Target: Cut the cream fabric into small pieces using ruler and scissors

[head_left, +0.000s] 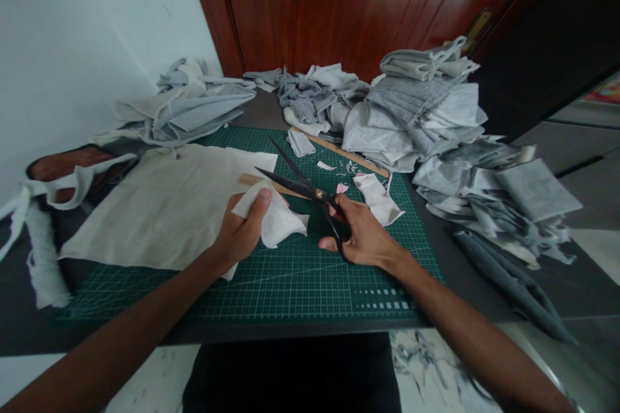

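My left hand (243, 224) pinches a small piece of white fabric (281, 218) between thumb and fingers, above the green cutting mat (310, 290). In my right hand (361, 229) is a pair of black scissors (317, 193), fingers through the handles. Their blades are spread apart and point up and left, just beyond the white piece. A large cream cloth (169, 200) lies flat under and left of my left hand. To the right of the scissors rests another white scrap (376, 197), with a tiny pink scrap (341, 188) near the pivot.
Grey and white fabric is heaped at the back left (194, 103), the back middle (314, 97) and the right (421, 103). A wooden ruler (349, 153) crosses the mat's far side. Dark folded cloth (508, 284) lies at the right edge. A wooden door (329, 6) stands behind.
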`<state>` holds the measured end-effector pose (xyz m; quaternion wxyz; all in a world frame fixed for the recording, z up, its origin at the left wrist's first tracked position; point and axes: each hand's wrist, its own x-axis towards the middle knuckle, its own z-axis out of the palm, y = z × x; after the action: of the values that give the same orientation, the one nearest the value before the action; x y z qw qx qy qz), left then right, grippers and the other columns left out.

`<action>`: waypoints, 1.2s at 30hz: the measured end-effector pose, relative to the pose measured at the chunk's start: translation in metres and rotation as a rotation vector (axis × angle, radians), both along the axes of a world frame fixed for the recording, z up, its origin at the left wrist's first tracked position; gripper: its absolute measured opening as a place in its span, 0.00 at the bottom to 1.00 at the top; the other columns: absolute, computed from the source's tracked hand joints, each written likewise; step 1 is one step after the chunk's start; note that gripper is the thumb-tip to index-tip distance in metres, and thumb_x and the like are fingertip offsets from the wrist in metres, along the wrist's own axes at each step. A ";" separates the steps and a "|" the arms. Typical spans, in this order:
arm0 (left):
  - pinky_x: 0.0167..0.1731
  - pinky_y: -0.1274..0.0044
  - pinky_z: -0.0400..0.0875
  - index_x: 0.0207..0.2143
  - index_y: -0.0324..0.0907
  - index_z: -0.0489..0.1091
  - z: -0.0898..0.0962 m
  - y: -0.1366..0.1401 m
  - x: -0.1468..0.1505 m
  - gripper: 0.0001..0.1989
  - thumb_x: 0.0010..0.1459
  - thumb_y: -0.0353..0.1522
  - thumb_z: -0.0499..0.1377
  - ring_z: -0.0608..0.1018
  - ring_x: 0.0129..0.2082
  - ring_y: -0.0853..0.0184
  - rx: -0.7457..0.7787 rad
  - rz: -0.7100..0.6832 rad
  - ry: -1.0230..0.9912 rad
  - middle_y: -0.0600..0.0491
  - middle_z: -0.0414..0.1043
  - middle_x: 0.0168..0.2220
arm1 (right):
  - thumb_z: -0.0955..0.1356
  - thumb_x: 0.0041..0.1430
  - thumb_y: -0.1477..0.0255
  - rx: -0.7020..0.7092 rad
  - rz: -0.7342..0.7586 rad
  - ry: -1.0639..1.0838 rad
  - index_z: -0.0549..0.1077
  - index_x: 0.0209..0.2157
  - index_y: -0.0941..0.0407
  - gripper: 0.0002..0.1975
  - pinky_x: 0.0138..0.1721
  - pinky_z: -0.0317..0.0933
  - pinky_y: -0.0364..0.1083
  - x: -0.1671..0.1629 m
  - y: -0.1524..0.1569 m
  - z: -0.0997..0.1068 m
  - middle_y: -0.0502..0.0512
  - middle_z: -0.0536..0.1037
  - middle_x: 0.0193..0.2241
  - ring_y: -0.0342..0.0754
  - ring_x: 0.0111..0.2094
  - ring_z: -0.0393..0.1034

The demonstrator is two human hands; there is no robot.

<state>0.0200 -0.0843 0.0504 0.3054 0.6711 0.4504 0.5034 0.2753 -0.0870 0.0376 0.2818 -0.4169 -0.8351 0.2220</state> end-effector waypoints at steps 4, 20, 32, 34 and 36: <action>0.23 0.76 0.74 0.29 0.43 0.77 -0.003 0.001 0.003 0.13 0.63 0.40 0.62 0.78 0.22 0.65 0.030 0.049 0.022 0.54 0.77 0.23 | 0.74 0.55 0.46 0.006 0.027 -0.056 0.63 0.42 0.53 0.29 0.36 0.59 0.49 0.000 0.003 -0.005 0.55 0.74 0.36 0.52 0.33 0.68; 0.38 0.75 0.82 0.35 0.43 0.80 -0.005 0.007 0.006 0.04 0.60 0.31 0.65 0.85 0.35 0.64 0.182 0.068 -0.049 0.54 0.84 0.34 | 0.74 0.55 0.47 -0.021 0.055 -0.149 0.62 0.41 0.52 0.28 0.39 0.61 0.51 0.007 0.008 0.000 0.56 0.76 0.37 0.56 0.36 0.71; 0.40 0.68 0.82 0.34 0.42 0.78 -0.008 0.003 0.002 0.06 0.54 0.34 0.69 0.85 0.36 0.57 0.062 0.241 0.023 0.50 0.83 0.32 | 0.75 0.54 0.46 -0.024 0.072 -0.138 0.62 0.40 0.52 0.29 0.39 0.61 0.51 0.007 0.007 0.001 0.55 0.75 0.37 0.55 0.36 0.71; 0.37 0.69 0.82 0.33 0.42 0.78 -0.004 0.001 0.003 0.06 0.54 0.34 0.69 0.85 0.34 0.58 0.063 0.230 0.013 0.50 0.83 0.32 | 0.74 0.54 0.46 -0.022 0.076 -0.136 0.62 0.41 0.52 0.29 0.40 0.61 0.51 0.007 0.007 0.001 0.56 0.75 0.37 0.56 0.37 0.71; 0.35 0.70 0.81 0.32 0.42 0.77 -0.003 0.001 0.004 0.07 0.53 0.35 0.68 0.84 0.33 0.59 0.068 0.234 -0.008 0.50 0.83 0.31 | 0.74 0.54 0.46 -0.012 0.076 -0.137 0.62 0.40 0.52 0.29 0.39 0.61 0.50 0.007 0.008 0.000 0.55 0.75 0.36 0.55 0.37 0.70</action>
<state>0.0245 -0.0837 0.0477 0.2236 0.6219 0.5072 0.5532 0.2820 -0.0794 0.0381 0.2128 -0.4008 -0.8663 0.2086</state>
